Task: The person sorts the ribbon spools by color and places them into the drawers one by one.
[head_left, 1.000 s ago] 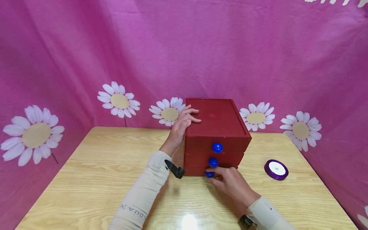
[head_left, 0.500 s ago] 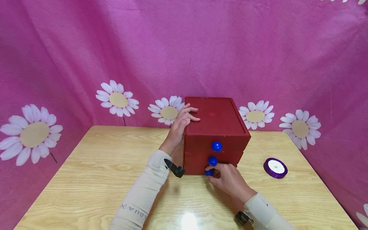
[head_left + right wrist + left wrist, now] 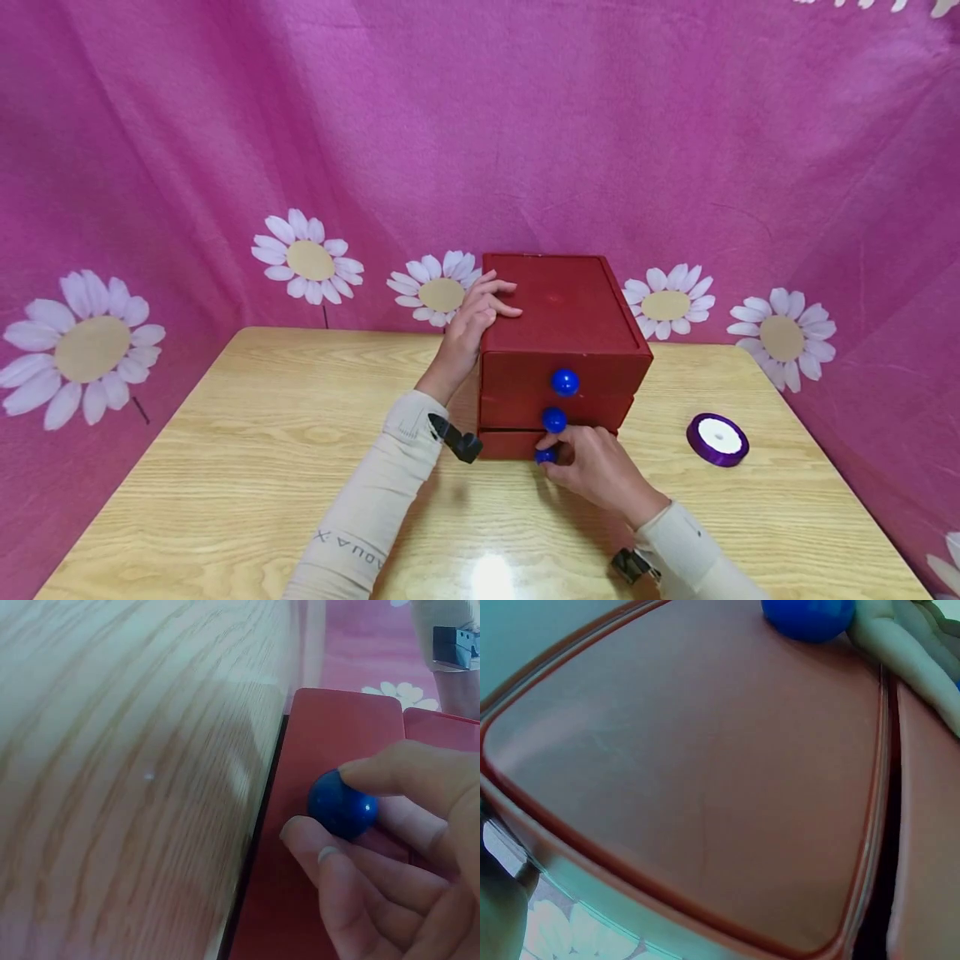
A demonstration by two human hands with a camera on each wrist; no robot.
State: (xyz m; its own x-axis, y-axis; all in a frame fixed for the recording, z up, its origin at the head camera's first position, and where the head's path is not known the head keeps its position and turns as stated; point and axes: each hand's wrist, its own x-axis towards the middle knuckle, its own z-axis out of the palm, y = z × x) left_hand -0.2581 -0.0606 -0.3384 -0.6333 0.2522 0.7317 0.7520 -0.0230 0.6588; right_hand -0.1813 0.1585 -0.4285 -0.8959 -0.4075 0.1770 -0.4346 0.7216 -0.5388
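A red drawer box (image 3: 570, 312) with three blue knobs down its front stands on the table. My left hand (image 3: 468, 325) rests over its top left edge, fingers spread on the lid. With thumb and fingers, my right hand (image 3: 600, 471) pinches the bottom knob (image 3: 339, 806) of the lowest drawer (image 3: 510, 445). That drawer sits slightly out, a dark gap showing above its front. The middle knob (image 3: 554, 419) is just above my right fingers, and the top knob (image 3: 565, 382) is higher up. In the left wrist view the upper drawer front fills most of the picture.
A spool of purple ribbon (image 3: 717, 439) with a white centre lies on the wooden table (image 3: 300, 467), right of the box. Behind the table hangs a pink curtain (image 3: 525, 125) with white daisies.
The lowest drawer has come out a little towards me, and a dark gap has appeared over it. My right hand keeps its pinch on the knob; my left hand stays on the box.
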